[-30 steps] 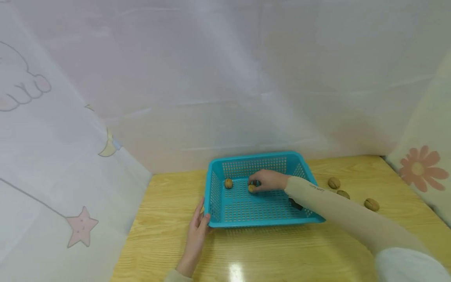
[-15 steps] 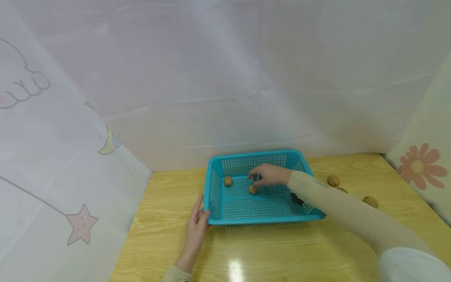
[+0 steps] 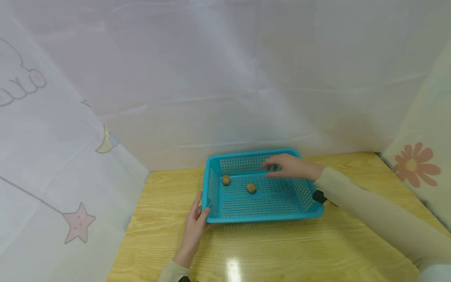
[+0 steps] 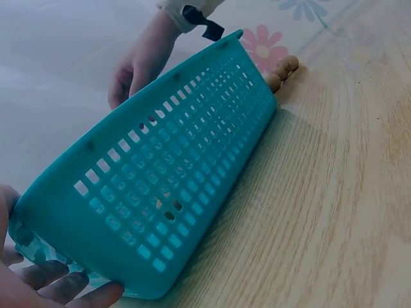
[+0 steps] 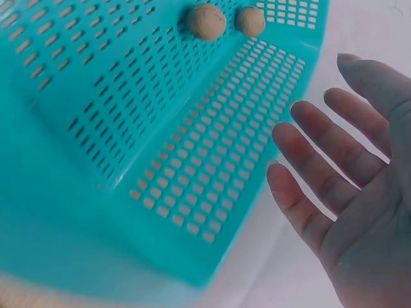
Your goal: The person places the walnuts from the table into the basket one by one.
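Observation:
A blue plastic basket (image 3: 262, 218) with perforated walls stands on the table. Inside it lie two walnuts, one walnut (image 3: 226, 180) near the left wall and another walnut (image 3: 251, 188) nearer the middle; both also show in the right wrist view. My left hand (image 3: 195, 224) grips the front left corner, thumb at the rim and fingers along the outside. Above the basket's back right part hovers my right hand (image 3: 290, 166), its fingers spread and loosely bent. In the right wrist view the palm of that right hand (image 5: 366, 186) holds nothing.
Several walnuts (image 4: 282, 72) lie on the wooden table (image 3: 158, 207) beyond the basket's right end, mostly hidden by the right forearm in the head view. A pale cloth backdrop (image 3: 225, 78) rises close behind the basket.
The right hand has let go of the walnut in the middle of the basket, then lifted and moved right and back. My left hand has kept its grip on the corner.

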`<state>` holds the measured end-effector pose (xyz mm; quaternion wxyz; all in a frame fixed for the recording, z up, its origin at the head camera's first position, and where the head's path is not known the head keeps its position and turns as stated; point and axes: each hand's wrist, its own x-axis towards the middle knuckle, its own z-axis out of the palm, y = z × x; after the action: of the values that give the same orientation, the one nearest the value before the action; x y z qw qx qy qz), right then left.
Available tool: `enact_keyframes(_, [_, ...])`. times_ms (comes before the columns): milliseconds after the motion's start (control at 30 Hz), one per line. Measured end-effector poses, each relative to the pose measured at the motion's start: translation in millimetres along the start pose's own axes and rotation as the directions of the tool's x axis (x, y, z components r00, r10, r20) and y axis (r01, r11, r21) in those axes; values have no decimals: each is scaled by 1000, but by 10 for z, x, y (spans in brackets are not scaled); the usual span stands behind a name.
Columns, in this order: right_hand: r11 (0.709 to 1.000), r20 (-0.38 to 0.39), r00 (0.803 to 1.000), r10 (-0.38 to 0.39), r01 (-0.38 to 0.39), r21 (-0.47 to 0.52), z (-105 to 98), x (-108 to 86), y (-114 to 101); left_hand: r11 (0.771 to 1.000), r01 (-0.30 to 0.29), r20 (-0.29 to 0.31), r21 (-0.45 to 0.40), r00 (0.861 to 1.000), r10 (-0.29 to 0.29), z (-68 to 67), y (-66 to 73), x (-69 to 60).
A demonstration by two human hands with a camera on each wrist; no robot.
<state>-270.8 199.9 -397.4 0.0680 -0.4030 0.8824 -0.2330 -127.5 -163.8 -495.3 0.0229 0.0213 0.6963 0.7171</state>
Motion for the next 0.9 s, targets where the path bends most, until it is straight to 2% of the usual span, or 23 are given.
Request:
enact_keyframes(133, [1000,-34,999,2,-1,22,-99,-235,51,1000,-1,-12,8,1000,1,7,-8,6])
enact_keyframes(400, [990,-89,987,136,-131,55,-242,-809,218,1000,2,-21,16,1000,-1,5,-20,-1])
enact_keyframes(567, [981,-112,976,189,-182,74,-280,-1109,334,1000,-1,-15,1,1000,1,-1,-11,-10])
enact_keyframes(800, [967,-162,955,249,-255,-16,-254,-1536,456,1000,-23,-11,20,1000,23,-4,-11,-19])
enact_keyframes(900, [966,-199,950,241,-254,-41,-211,-1714,529,1000,-24,-5,16,1000,24,-5,-12,-19])
